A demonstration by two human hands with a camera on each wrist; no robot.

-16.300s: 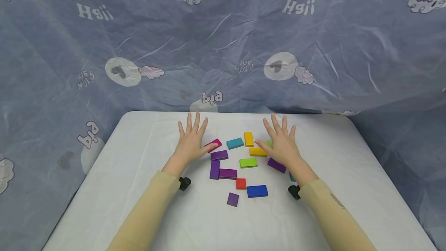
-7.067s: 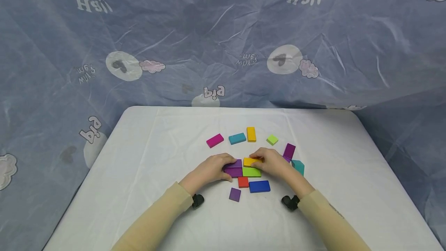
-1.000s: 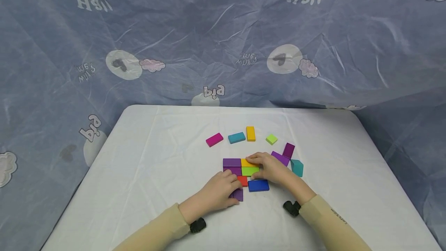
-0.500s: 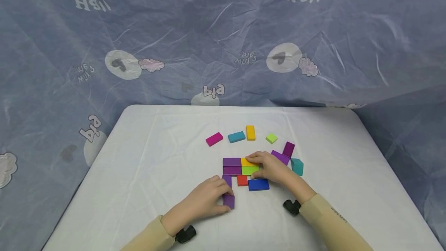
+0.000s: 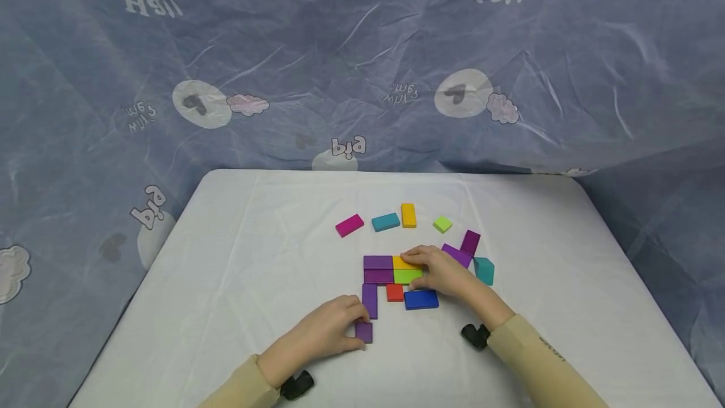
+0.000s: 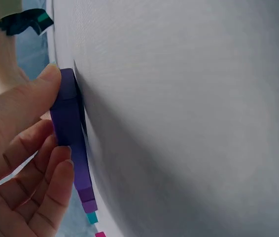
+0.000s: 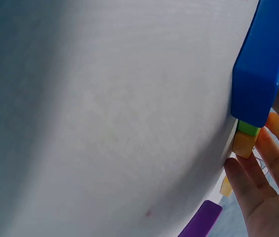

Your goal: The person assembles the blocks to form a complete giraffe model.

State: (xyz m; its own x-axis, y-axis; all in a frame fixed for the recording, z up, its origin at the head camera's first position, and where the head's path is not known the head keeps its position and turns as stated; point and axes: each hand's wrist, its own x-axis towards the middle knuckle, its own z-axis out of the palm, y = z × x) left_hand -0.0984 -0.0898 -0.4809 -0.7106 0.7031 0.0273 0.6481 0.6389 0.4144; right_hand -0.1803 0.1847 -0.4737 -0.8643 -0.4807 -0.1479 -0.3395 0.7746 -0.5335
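Observation:
My left hand point(image 5: 326, 330) pinches a small purple square block point(image 5: 364, 333), thumb at its near edge and fingertips at its far edge. Just beyond it a long purple block point(image 5: 369, 301) lies lengthwise below two stacked-row purple blocks, the farther point(image 5: 377, 262) and the nearer point(image 5: 378, 276). To their right, a yellow block point(image 5: 402, 263) and a lime green block point(image 5: 405, 276) lie flush alongside. My right hand point(image 5: 442, 273) grips this pair from the right, fingers at the yellow block and thumb by the green one. A red block point(image 5: 394, 293) and a blue block point(image 5: 421, 300) lie nearer me.
Loose blocks lie farther back on the white table point(image 5: 272, 238): magenta point(image 5: 349, 225), teal blue point(image 5: 386, 222), yellow point(image 5: 408, 215) and a lime square point(image 5: 442, 224). Beyond my right hand are two purple blocks point(image 5: 469, 242) and a teal block point(image 5: 484, 271). A printed curtain point(image 5: 317, 68) hangs behind.
Over the last second my left hand has drawn the small purple block leftward and slightly toward me, uncovering the long purple block. My right hand has stayed at the yellow and green blocks.

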